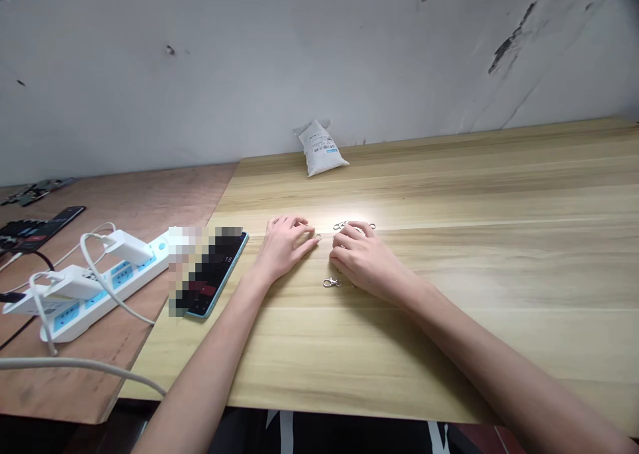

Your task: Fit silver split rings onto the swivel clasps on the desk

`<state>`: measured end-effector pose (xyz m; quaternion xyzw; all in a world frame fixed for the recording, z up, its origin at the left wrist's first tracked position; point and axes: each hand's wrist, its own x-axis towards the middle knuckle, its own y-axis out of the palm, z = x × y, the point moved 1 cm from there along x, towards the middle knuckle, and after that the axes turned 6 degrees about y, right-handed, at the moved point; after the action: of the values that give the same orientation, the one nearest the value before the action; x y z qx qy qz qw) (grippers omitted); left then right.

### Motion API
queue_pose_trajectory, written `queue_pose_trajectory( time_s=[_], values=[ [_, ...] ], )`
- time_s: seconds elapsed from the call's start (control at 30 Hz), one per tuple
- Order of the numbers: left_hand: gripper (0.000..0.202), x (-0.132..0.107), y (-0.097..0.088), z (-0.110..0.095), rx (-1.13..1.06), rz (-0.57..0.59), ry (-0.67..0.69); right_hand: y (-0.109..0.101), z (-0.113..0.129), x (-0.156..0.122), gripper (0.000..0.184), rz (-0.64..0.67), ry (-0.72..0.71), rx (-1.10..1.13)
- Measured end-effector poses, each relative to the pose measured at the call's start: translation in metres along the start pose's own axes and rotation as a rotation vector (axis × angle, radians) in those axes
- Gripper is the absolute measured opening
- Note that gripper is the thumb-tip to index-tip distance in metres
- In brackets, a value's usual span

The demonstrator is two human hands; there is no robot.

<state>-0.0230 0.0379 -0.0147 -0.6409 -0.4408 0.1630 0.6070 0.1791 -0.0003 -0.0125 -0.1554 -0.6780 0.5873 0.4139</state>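
My left hand [282, 247] lies on the pale wood-grain table [424, 347], palm down with its fingers slightly curled. Its fingertips are next to a small metal ring [318, 237]. My right hand [362, 257] rests just to the right, its fingers arched over a small cluster of silver swivel clasps [344, 226], partly hiding them. A single silver lobster clasp [332, 282] lies apart on the table, just below the gap between my hands. I cannot tell whether my right fingers grip anything.
To the left, a phone [217, 284], partly pixelated, lies on the table near a white power strip [107, 287] with plugged-in chargers and cables on a reddish wooden board [134, 204]. A white sealed bag [320, 148] leans against the grey wall.
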Motion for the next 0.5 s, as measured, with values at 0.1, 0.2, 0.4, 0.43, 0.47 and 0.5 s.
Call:
queue_pose_trajectory(
  time_s=[0.1,0.2,0.4,0.43,0.47,0.5],
  values=[
    [0.021,0.002,0.003,-0.004,0.012,0.000,0.013,-0.001,-0.002,-0.001,0.031,0.003,0.016,0.067],
    [0.019,0.003,0.005,-0.006,0.029,-0.002,0.027,-0.006,-0.009,-0.003,0.029,0.003,0.031,0.160],
    [0.019,0.005,0.006,-0.007,0.087,-0.033,0.075,-0.023,-0.023,-0.007,0.017,0.107,0.079,0.298],
    [0.019,0.005,0.006,-0.007,0.085,-0.041,0.080,-0.024,-0.023,-0.008,0.014,0.146,0.071,0.315],
    [0.020,0.005,0.005,-0.007,0.075,-0.048,0.081,-0.025,-0.023,-0.009,0.011,0.179,0.064,0.327],
    [0.020,0.005,0.005,-0.008,0.059,-0.052,0.078,-0.025,-0.022,-0.010,0.010,0.200,0.060,0.332]
  ],
)
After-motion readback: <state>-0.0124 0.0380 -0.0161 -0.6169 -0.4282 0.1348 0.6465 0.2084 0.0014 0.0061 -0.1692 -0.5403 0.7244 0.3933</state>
